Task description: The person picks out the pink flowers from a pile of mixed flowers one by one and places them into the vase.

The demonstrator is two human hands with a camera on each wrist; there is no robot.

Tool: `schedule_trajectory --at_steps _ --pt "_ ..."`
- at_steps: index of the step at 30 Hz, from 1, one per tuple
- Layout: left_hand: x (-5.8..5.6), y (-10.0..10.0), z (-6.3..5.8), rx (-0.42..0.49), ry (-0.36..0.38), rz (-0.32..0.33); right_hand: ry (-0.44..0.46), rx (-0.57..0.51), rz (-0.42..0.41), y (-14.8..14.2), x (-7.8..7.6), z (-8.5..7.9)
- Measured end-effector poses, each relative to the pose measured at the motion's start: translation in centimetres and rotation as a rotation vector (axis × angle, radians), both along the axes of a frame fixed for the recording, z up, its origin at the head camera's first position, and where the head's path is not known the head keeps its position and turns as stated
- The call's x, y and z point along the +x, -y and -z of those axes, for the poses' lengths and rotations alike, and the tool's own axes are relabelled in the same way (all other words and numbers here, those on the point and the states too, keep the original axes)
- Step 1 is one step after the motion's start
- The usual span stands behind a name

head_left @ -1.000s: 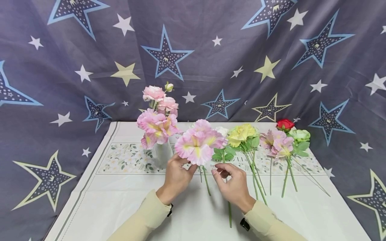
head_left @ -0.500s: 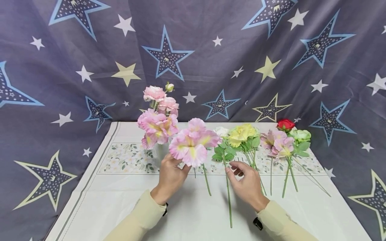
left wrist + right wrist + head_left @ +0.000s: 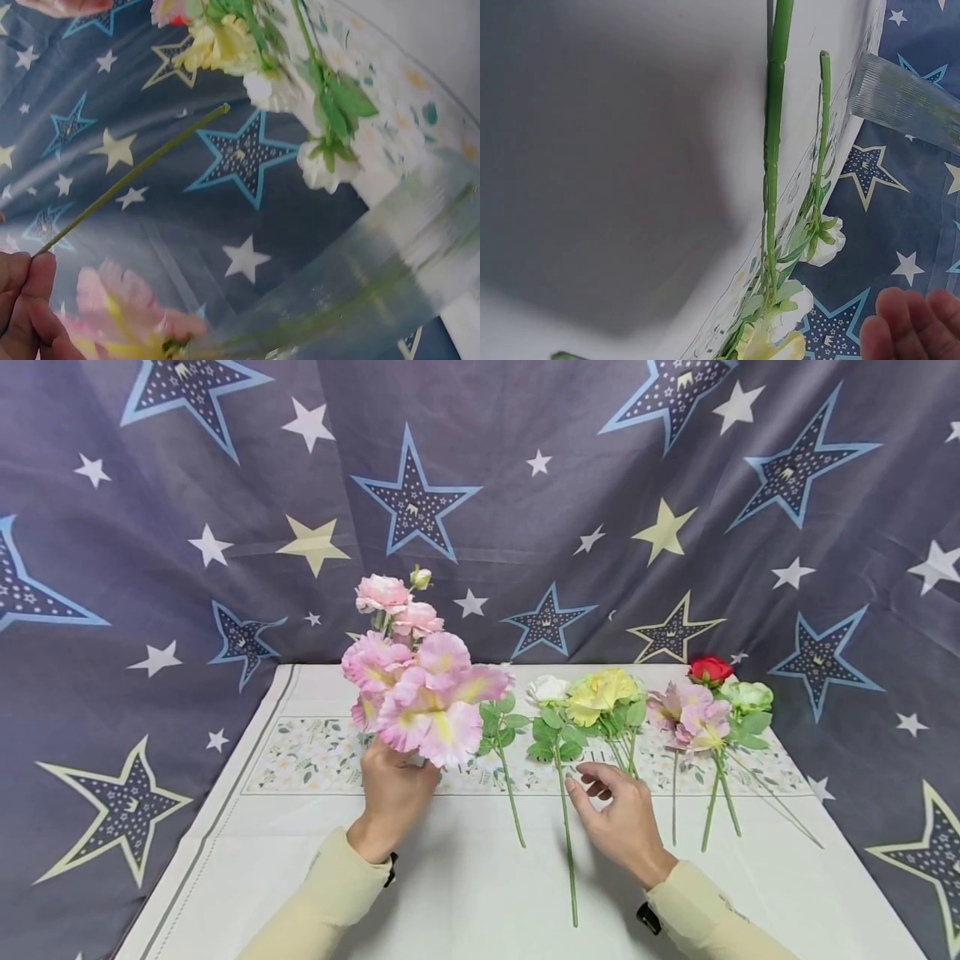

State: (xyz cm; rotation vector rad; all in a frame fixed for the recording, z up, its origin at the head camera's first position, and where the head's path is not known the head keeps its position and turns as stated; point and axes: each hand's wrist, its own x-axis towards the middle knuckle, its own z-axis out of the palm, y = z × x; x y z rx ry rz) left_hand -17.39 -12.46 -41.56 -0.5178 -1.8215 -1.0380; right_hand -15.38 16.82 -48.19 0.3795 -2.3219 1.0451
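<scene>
My left hand [image 3: 396, 795] pinches a pink-and-yellow artificial iris [image 3: 438, 706] just under its bloom. In the left wrist view its bare stem [image 3: 135, 174] slants out from the fingertips, its cut end in the air near a clear glass vase [image 3: 375, 262]. Another pink iris [image 3: 367, 658] and pale pink ranunculus-like blooms [image 3: 384, 593] rise from that vase, which the hand and held iris mostly hide in the head view. My right hand [image 3: 621, 820] hovers with loosely bent fingers, holding nothing, beside the long stem of a white rose [image 3: 549, 689] on the table.
Another green-leaved stem [image 3: 510, 785] lies left of the white rose. To the right lie a yellow flower [image 3: 602, 693], a mauve iris [image 3: 690, 717], a red rose [image 3: 709, 671] and a pale green flower [image 3: 747, 697]. Behind the white-clothed table [image 3: 480, 893] hangs a star-patterned curtain [image 3: 495, 427].
My left hand has carried the pink iris leftward, so it now overlaps the flowers in the vase. The right hand drew back to the right, then stayed nearly still.
</scene>
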Motion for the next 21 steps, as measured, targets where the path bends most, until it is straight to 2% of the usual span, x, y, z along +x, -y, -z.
schedule_trajectory --at_steps 8,17,21 --pt "-0.6 1.3 -2.0 0.045 -0.064 -0.041 0.014 -0.001 -0.006 0.1 0.1 -0.1" --pt "-1.6 2.0 -3.4 0.036 -0.191 -0.121 0.013 0.0 -0.011 0.1 0.1 0.0" --pt "-1.8 2.2 -4.2 0.064 -0.213 -0.15 0.011 0.001 -0.007 0.0 0.1 0.0"
